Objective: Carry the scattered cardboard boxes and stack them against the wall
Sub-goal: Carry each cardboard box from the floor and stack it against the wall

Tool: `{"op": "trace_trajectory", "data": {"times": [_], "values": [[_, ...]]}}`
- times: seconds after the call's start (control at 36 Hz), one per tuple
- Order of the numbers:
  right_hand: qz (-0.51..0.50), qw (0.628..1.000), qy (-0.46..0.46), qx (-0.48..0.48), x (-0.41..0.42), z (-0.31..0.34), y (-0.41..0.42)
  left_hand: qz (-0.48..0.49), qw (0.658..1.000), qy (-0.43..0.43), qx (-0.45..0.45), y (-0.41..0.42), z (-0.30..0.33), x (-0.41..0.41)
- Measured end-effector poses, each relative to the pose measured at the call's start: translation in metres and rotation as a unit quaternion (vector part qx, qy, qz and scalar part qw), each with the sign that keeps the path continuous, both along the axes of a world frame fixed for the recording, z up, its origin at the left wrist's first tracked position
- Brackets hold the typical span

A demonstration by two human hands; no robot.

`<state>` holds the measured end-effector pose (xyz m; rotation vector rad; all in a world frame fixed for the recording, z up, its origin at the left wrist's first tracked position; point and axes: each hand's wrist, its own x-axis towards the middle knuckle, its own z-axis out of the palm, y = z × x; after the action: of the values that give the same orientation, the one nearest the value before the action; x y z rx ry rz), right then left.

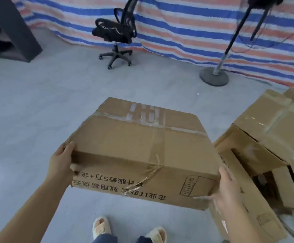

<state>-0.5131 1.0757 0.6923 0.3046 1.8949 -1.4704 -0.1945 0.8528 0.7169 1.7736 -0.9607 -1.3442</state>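
Hands grip a taped box (pixel 142 148) from both ends and hold it above the grey floor (pixel 37 106), in front of the person's slippers (pixel 101 227). The left hand (pixel 62 163) clasps the left end, thumb lying on the top edge and fingers out of sight behind the side. The right hand (pixel 227 186) presses on the right end near the lower corner, fingers seemingly curled under it, though blur makes that unsure. The box lies flat, long axis running left to right, its printed side facing the person with the lettering upside down. Just to its right, more boxes (pixel 265 137) sit piled on the floor. Farther off, a chair (pixel 115 32) and a fan stand (pixel 214 76) stand before a striped tarp (pixel 186 27).
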Motion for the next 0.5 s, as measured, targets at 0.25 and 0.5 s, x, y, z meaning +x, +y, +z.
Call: {"op": "trace_trajectory", "data": {"times": [0.25,0.5], "values": [[0.120,0.989,0.073,-0.050,0.095,0.028,-0.126,0.140,0.989,0.020,-0.050,0.001,0.014,0.152],[0.225,0.963,0.111,-0.102,0.248,0.049,-0.238,0.287,0.944,0.128,-0.101,-0.010,0.026,0.320]]}}
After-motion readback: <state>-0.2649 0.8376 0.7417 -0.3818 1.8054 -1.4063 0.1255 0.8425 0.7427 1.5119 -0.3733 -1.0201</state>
